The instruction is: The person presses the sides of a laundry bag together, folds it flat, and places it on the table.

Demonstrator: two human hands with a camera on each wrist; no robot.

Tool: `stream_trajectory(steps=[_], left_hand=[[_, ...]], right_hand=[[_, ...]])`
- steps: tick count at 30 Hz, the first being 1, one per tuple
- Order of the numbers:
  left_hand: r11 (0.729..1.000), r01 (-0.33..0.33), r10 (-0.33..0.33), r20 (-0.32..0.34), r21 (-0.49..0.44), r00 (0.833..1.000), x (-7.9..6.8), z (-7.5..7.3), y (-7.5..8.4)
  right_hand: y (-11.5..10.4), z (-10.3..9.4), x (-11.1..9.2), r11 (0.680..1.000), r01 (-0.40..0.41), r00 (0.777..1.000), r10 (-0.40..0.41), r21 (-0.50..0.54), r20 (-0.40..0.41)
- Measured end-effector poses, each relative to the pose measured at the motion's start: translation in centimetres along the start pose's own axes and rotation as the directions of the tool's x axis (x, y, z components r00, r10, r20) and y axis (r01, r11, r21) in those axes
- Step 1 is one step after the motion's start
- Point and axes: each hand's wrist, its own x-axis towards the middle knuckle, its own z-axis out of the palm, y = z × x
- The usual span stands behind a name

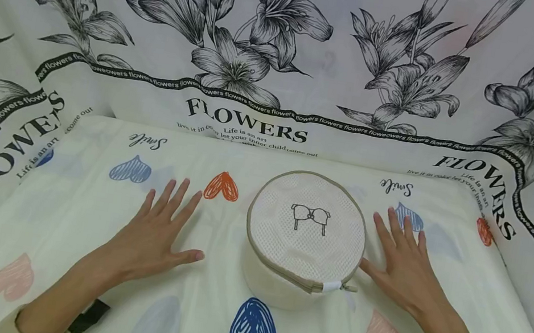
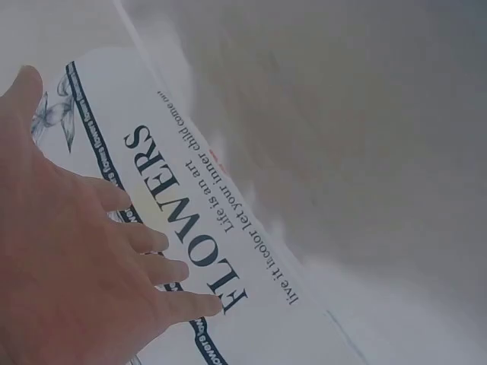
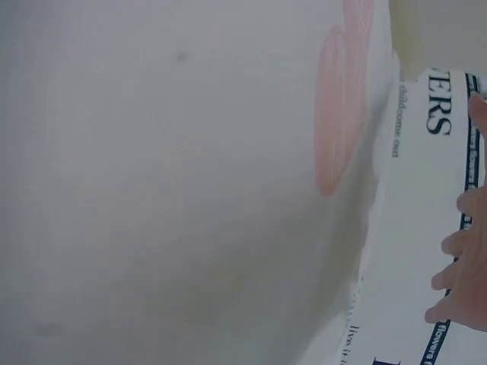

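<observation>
A round, off-white mesh laundry bag (image 1: 305,235) stands upright on the heart-print cloth, a little right of centre in the head view. Its lid shows a line drawing of a bra, and a tan zipper (image 1: 277,274) runs round the rim with the pull at the front right. To the left of the bag, my left hand (image 1: 155,236) lies with fingers spread and holds nothing. My right hand (image 1: 404,267) is spread out on the other side, its thumb tip right at the bag's edge. Both wrist views show straight, parted fingers; the bag is outside them.
Pale cloth (image 1: 212,256) with coloured hearts covers the surface under the bag. Behind it hangs a white curtain (image 1: 332,78) printed with black lilies and "FLOWERS" lettering, also along both sides. A small black object (image 1: 89,317) shows by the left wrist.
</observation>
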Motion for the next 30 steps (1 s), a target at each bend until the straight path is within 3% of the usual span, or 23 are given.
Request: stream_trajectory(steps=[11,19,30], left_hand=[[0.999,-0.03,0.03,0.018,0.032,0.999,0.8,-2.3,1.0],[1.0,-0.007,0.008,0.064,-0.019,0.998,1.0,-3.2,1.9],[0.998,-0.054,0.055,0.009,-0.019,0.998,1.1,-4.2,3.3]], right_hand=[[-0.9,-3.0,-0.3,0.999,0.041,0.999,-0.041,0.012,-0.028],[-1.6,-4.2,-0.3,0.997,0.075,0.997,-0.074,0.032,-0.039],[-2.4,-6.0,0.2,0.991,0.127,0.987,-0.122,0.048,-0.101]])
